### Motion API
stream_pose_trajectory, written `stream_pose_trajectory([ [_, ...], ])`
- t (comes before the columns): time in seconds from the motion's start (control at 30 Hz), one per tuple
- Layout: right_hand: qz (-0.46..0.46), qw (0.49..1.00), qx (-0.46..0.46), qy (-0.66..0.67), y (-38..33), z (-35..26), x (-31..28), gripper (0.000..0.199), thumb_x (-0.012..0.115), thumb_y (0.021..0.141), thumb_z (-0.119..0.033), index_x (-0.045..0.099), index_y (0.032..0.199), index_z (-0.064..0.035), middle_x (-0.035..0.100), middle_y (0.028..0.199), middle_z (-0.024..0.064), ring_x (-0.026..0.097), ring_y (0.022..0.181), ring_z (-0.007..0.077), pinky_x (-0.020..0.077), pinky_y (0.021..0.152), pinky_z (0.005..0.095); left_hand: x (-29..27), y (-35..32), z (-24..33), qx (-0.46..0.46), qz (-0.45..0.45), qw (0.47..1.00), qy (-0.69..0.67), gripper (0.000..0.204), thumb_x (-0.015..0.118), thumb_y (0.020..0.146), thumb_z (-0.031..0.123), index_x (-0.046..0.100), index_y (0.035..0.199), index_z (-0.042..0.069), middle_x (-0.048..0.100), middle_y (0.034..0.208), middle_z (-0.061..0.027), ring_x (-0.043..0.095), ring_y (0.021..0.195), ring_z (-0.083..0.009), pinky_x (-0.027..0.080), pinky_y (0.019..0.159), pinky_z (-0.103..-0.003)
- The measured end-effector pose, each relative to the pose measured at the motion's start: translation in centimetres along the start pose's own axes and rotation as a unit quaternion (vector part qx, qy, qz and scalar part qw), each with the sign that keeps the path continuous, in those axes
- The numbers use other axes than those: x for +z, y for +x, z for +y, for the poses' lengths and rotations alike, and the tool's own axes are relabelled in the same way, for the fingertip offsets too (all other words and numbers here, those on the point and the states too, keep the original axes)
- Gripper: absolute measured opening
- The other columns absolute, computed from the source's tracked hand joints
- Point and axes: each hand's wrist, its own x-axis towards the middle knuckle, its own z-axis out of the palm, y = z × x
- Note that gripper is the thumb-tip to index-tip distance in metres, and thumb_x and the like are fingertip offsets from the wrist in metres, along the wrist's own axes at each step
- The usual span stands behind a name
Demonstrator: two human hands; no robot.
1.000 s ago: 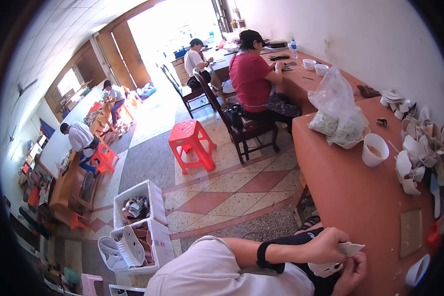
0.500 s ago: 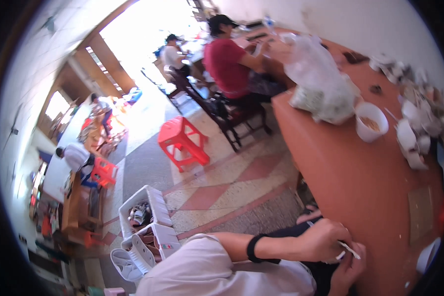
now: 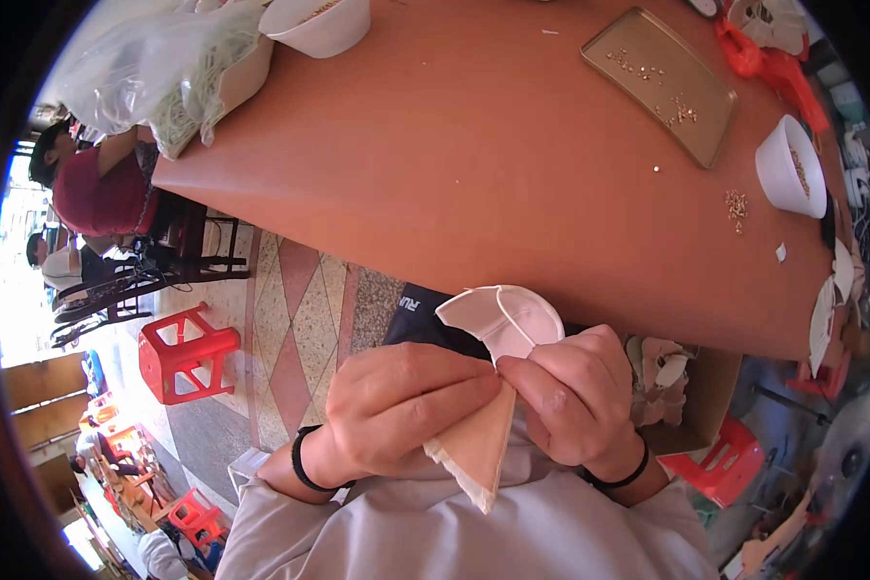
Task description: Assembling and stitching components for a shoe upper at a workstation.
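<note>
A shoe upper [image 3: 541, 311], by its look, is held in front of my body at the table's near edge. Its far part is a curved cream piece with a raised rim. A folded tan flap with a ragged edge hangs down toward my lap. My left hand [image 3: 406, 404] is closed, pinching the upper near its narrow middle. My right hand [image 3: 580, 401] pinches the same spot from the other side, its thumb and forefinger close to the left fingertips. What lies between the fingertips is too small to make out.
The brown tabletop [image 3: 435, 155] bears a gold tray [image 3: 638, 101] with small gold studs, loose studs [image 3: 736, 206], a white tub [image 3: 785, 174] and a plastic bag [image 3: 145, 77]. A carton [image 3: 710, 396] of cut pieces stands at right. Red stools [image 3: 188, 353] and a seated person [image 3: 101, 188] are left.
My view has swung right and down, toward the table and my lap. Both hands now show at the centre, with the upper spread out between them.
</note>
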Motion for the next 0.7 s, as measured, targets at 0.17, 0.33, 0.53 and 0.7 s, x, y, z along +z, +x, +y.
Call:
stream_pose_trajectory([
  [0.17, 0.028, 0.999, 0.016, 0.023, -0.3, 0.3, 0.5, 0.029, 0.084, 0.077, -0.011, 0.075, 0.103, -0.0026, 0.063, 0.091, 0.0031, 0.060, 0.071, 0.0184, 0.0420, 0.060, 0.0335, 0.3, -0.3, -0.4, 0.083, -0.001, 0.995, 0.050, 0.032, 0.085, 0.074, 0.009, 0.076, 0.104, 0.001, 0.076, 0.101, -0.0131, 0.077, 0.083, -0.0286, 0.065, 0.066, -0.036],
  [0.33, 0.001, 1.000, 0.017, 0.024, 0.1, 0.4, 0.7, 0.029, 0.083, 0.079, -0.013, 0.076, 0.105, -0.0035, 0.061, 0.089, 0.0019, 0.058, 0.070, 0.0170, 0.0419, 0.063, 0.0332, 0.0, -0.7, -0.9, 0.103, 0.003, 0.993, 0.049, 0.031, 0.082, 0.074, 0.007, 0.076, 0.104, 0.000, 0.075, 0.105, -0.0138, 0.077, 0.088, -0.0293, 0.067, 0.071, -0.038],
  [0.53, -0.010, 1.000, 0.005, 0.000, 0.4, 0.6, 1.3, 0.026, 0.079, 0.082, -0.016, 0.076, 0.105, -0.0050, 0.060, 0.088, 0.0003, 0.056, 0.069, 0.0155, 0.0419, 0.067, 0.0337, -0.1, -0.5, -1.3, 0.057, 0.007, 0.998, 0.023, 0.032, 0.083, 0.075, 0.009, 0.077, 0.104, 0.000, 0.076, 0.103, -0.0149, 0.078, 0.087, -0.0305, 0.066, 0.072, -0.039],
  [0.7, -0.011, 1.000, 0.000, -0.017, 0.5, 0.8, 1.5, 0.026, 0.079, 0.079, -0.016, 0.076, 0.103, -0.0062, 0.059, 0.087, -0.0006, 0.055, 0.068, 0.0149, 0.0401, 0.067, 0.0333, -0.5, -0.2, -1.0, -0.013, -0.010, 1.000, -0.003, 0.033, 0.085, 0.075, 0.013, 0.078, 0.104, 0.000, 0.078, 0.099, -0.0150, 0.079, 0.086, -0.0306, 0.065, 0.071, -0.039],
])
